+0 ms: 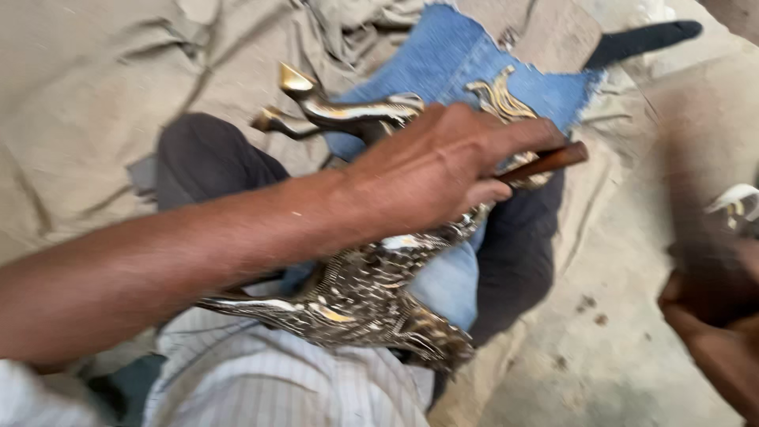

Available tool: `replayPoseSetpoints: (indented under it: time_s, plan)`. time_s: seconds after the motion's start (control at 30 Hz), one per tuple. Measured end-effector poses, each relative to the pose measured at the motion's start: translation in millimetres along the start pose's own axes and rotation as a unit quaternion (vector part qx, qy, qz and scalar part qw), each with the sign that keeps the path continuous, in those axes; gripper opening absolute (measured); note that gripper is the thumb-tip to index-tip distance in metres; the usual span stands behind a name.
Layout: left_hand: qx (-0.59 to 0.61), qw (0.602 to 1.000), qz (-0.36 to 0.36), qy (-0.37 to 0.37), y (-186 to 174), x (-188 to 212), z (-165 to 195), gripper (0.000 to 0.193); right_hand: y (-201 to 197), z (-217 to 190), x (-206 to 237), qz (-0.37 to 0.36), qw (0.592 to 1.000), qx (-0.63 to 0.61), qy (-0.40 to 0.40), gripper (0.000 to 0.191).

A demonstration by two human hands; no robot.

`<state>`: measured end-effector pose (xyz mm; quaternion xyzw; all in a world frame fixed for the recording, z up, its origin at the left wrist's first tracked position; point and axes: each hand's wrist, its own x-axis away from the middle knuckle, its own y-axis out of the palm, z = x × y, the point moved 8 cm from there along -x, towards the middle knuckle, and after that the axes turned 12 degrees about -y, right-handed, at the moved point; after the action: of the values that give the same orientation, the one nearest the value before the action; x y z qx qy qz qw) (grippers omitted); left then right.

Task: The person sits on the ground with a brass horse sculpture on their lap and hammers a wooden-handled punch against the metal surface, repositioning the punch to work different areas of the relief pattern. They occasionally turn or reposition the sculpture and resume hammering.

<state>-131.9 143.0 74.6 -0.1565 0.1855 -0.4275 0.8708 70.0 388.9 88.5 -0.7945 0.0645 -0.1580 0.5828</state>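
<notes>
A brass animal figure with an engraved pattern lies across my lap on a piece of blue denim cloth. Its hoofed legs point up and to the left. My left hand reaches over the figure from the left and is closed around a reddish-brown wooden tool handle, which rests against the figure's upper part. The tool's working end is hidden. My right hand is blurred at the lower right edge, away from the figure, with its fingers curled. Whether it holds anything is unclear.
Crumpled beige cloth covers the ground at the left and top. Bare concrete floor lies at the right. A white and gold object shows at the right edge, and a dark pointed shape at the top right.
</notes>
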Motion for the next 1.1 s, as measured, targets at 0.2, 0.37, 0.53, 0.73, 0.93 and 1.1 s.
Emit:
replayPoseSetpoints:
  time_s: [0.2, 0.37, 0.53, 0.73, 0.93, 1.1]
  plan:
    - [-0.025, 0.978, -0.115, -0.171, 17.0, 5.9, -14.3, 0.046, -53.1, -63.4, 2.3, 0.084, 0.981, -0.151, 0.083, 0.037]
    - [-0.215, 0.94, -0.172, -0.204, 16.8, 5.2, -29.0, 0.036, -40.2, -58.4, 1.4, 0.064, 0.988, -0.116, -0.081, 0.029]
    - [-0.24, 0.93, -0.17, -0.222, 7.5, 9.3, -32.7, 0.04, -37.5, -36.4, 17.4, 0.148, 0.934, -0.325, -0.021, 0.03]
    - [-0.202, 0.951, -0.123, -0.198, 2.5, 5.6, -14.9, 0.037, -23.3, -32.5, 18.0, -0.02, 0.994, 0.082, -0.064, 0.025]
    - [-0.072, 0.988, -0.016, -0.137, -34.3, 21.9, -13.9, 0.024, -9.5, 20.0, 57.0, 0.16, 0.931, -0.274, 0.18, 0.051]
    - [0.106, 0.993, 0.027, -0.045, -40.7, 6.8, -13.9, 0.052, 28.0, 34.0, 49.3, 0.119, 0.939, -0.26, 0.191, 0.06]
